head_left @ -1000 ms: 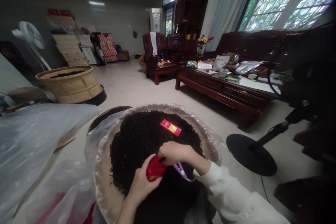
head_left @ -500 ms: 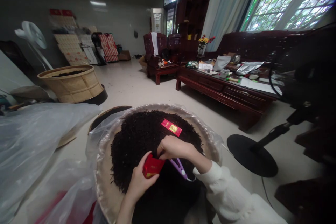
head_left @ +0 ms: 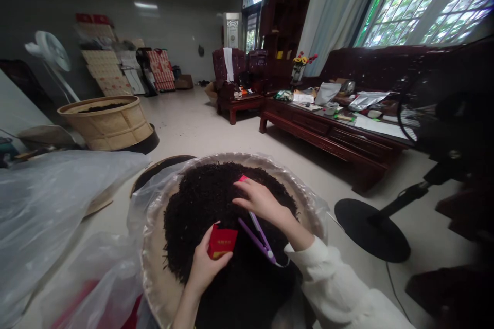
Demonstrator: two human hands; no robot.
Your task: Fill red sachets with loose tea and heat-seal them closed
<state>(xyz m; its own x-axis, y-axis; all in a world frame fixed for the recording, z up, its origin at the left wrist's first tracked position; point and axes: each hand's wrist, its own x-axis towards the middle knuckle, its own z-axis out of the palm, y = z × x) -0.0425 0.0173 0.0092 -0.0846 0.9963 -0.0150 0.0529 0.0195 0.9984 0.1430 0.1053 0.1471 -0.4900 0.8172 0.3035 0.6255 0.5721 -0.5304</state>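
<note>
The left hand (head_left: 205, 264) is clamping its fingers on a red box (head_left: 224, 240) above dark leaves (head_left: 196, 200). The box is looking light, stiff but squashable; its sides are needing soft holding. The right hand (head_left: 260, 201) is hanging, fingers apart, by a red packet (head_left: 243, 178).

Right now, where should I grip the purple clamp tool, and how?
Probably with your right hand, from the right and above: pinch both arms of the purple clamp tool near their joined end. The arms splay apart away from you, the joined end lies near your right sleeve, and your left hand holds the red box.
</note>
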